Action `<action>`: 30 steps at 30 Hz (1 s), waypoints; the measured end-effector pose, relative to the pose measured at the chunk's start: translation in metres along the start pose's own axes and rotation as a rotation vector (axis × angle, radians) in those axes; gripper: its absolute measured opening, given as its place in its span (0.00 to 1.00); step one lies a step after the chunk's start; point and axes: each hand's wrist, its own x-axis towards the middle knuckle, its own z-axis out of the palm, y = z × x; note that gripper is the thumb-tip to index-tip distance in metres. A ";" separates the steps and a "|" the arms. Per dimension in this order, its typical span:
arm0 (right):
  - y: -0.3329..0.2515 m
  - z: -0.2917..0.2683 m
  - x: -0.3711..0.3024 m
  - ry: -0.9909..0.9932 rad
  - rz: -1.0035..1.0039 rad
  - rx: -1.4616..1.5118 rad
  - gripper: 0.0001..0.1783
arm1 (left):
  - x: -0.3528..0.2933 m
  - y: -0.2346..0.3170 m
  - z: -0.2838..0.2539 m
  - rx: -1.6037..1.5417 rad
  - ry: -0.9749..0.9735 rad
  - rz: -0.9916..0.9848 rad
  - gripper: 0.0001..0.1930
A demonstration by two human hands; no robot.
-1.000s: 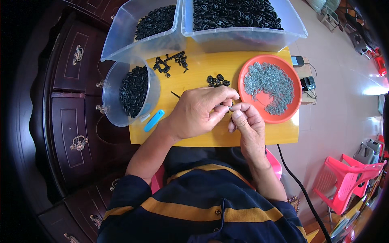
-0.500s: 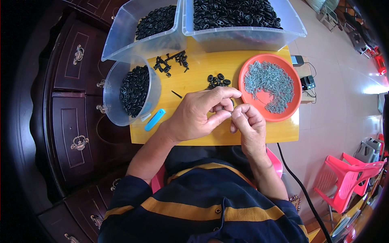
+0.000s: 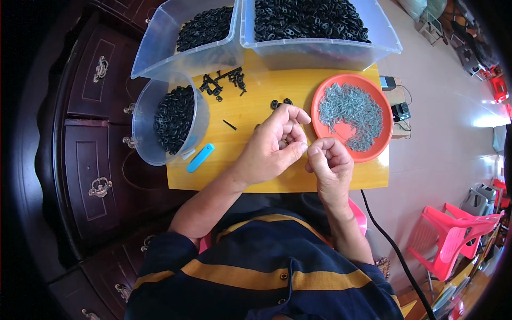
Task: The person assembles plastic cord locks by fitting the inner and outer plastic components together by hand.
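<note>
My left hand (image 3: 274, 146) is above the front of the yellow table, its thumb and fingers curled together. What it holds is mostly hidden behind the fingers. Close on its right, my right hand (image 3: 332, 162) pinches with thumb and index finger, and the two hands' fingertips nearly meet. Whatever lies in that pinch is too small to name. Just beyond the left hand are small black oval parts (image 3: 274, 104), partly covered by it. An orange-red round plate (image 3: 316, 122) of small silvery metal pieces (image 3: 354, 109) stands beyond my right hand.
Two clear bins (image 3: 320, 53) (image 3: 186, 61) of black parts stand at the back. A round clear tub (image 3: 200, 125) holds more at left. Black sprue-like pieces (image 3: 210, 85), a thin black piece (image 3: 229, 125) and a blue tool (image 3: 200, 158) lie nearby. Pink chair (image 3: 448, 240) stands right.
My left index finger has curled in, and the left hand hides more of the oval parts. Both hands stay close together. The whole view has shifted slightly.
</note>
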 end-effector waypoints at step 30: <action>-0.006 -0.009 0.010 0.015 -0.081 -0.159 0.08 | -0.009 -0.014 -0.005 0.005 0.213 0.045 0.17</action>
